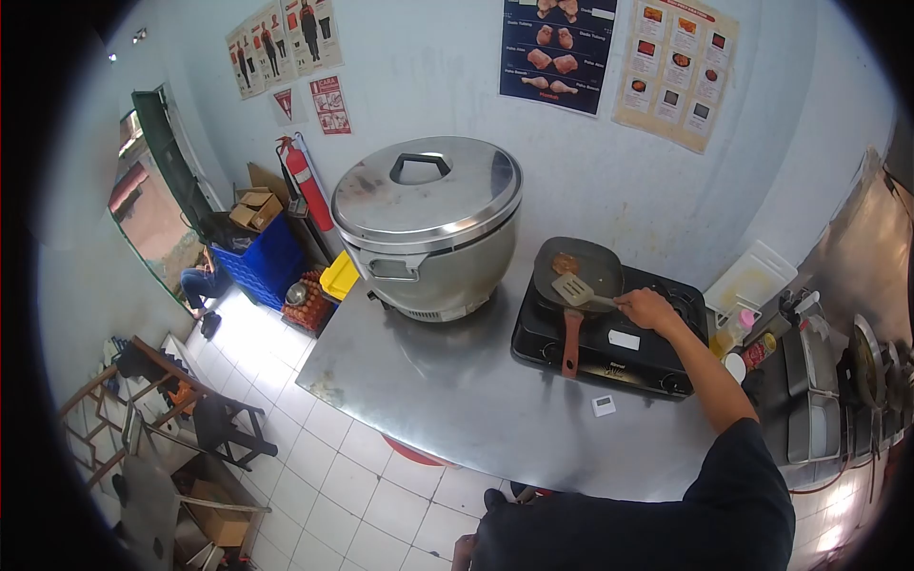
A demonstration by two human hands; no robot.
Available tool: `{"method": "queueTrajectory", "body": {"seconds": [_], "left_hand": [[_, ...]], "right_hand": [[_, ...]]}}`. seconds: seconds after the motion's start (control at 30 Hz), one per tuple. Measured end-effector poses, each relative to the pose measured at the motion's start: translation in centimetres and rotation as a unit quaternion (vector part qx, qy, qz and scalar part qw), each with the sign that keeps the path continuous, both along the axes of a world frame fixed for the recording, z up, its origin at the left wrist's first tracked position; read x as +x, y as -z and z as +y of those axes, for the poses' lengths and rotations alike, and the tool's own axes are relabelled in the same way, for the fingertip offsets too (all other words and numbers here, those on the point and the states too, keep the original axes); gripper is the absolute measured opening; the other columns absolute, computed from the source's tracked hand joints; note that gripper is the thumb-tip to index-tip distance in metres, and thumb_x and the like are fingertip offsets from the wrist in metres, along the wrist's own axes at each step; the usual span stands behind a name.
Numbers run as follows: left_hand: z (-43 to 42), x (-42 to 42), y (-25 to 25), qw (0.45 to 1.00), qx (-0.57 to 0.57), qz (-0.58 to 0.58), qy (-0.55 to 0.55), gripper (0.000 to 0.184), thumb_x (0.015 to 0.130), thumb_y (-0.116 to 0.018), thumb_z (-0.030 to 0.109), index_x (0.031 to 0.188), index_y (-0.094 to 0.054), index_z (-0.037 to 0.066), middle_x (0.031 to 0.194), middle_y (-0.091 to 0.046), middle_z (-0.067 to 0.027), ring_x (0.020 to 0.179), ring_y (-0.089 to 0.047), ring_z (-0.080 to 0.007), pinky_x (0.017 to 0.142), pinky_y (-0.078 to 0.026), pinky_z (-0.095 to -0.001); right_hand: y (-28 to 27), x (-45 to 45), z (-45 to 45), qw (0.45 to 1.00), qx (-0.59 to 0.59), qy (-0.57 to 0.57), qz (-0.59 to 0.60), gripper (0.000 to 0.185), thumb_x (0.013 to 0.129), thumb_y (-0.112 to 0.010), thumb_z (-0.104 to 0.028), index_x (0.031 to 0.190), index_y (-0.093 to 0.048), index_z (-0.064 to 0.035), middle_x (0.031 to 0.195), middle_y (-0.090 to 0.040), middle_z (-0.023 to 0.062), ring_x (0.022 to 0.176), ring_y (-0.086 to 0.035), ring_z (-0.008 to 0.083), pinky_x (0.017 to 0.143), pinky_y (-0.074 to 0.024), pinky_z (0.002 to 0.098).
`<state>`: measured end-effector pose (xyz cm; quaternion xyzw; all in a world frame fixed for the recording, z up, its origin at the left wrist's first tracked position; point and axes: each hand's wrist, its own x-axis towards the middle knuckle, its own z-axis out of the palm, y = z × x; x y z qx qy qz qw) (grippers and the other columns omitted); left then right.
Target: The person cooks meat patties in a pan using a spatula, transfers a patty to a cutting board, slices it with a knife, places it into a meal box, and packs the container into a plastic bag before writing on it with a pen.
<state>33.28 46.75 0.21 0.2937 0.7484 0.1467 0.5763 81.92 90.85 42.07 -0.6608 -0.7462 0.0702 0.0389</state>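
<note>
My right hand (646, 308) is closed round the handle of a slotted spatula (574, 289). The spatula's pale blade lies over the square dark frying pan (602, 259), just below a small browned piece of food (565, 264). This pan sits on the left burner of a black two-burner stove (625, 358), its brown handle pointing toward me. My left hand (464, 550) hangs low at my side by the bottom edge; only a part shows and its fingers cannot be made out.
A large steel rice cooker (428, 257) stands left of the stove on the steel table (428, 390). A small white timer (604, 406) lies in front of the stove. Bottles (733, 331) and a white cutting board (752, 281) are at the right. A person (203, 283) sits by the doorway.
</note>
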Motion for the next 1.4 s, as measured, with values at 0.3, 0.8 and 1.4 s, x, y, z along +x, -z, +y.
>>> {"method": "queueTrajectory", "body": {"seconds": [0.3,0.8,1.4], "left_hand": [[0.8,-3.2,0.7,0.984,-0.036,-0.111,-0.132,0.04,0.092,-0.055,0.029,0.116,-0.058,-0.002,0.101,-0.069,-0.0156,0.085,-0.068,-0.0248,0.066,-0.051,-0.0342],[2.6,-2.1,-0.6,0.982,-0.045,-0.122,-0.137,0.045,0.091,-0.058,0.032,0.119,-0.055,-0.003,0.098,-0.069,-0.0174,0.078,-0.069,-0.0236,0.059,-0.05,-0.0332],[0.0,-0.6,-3.6,0.98,-0.074,-0.099,-0.155,0.037,0.091,-0.056,0.026,0.113,-0.057,-0.005,0.099,-0.069,-0.0193,0.079,-0.068,-0.0238,0.064,-0.054,-0.0326]], "right_hand": [[1.4,1.2,0.7,0.996,-0.043,-0.014,0.072,0.029,0.086,-0.058,-0.021,0.113,-0.069,-0.0144,0.102,-0.068,0.0184,0.096,-0.064,0.0384,0.087,-0.051,0.0445],[-1.4,0.0,7.6,1.0,0.013,0.005,0.008,0.028,0.086,-0.058,-0.022,0.109,-0.07,-0.0119,0.107,-0.068,0.0159,0.101,-0.063,0.0353,0.09,-0.0502,0.0426],[-1.8,-3.2,10.8,0.992,-0.123,0.037,-0.004,0.036,0.082,-0.053,-0.016,0.114,-0.069,-0.0105,0.098,-0.07,0.0179,0.078,-0.069,0.0312,0.07,-0.0562,0.0395]]}}
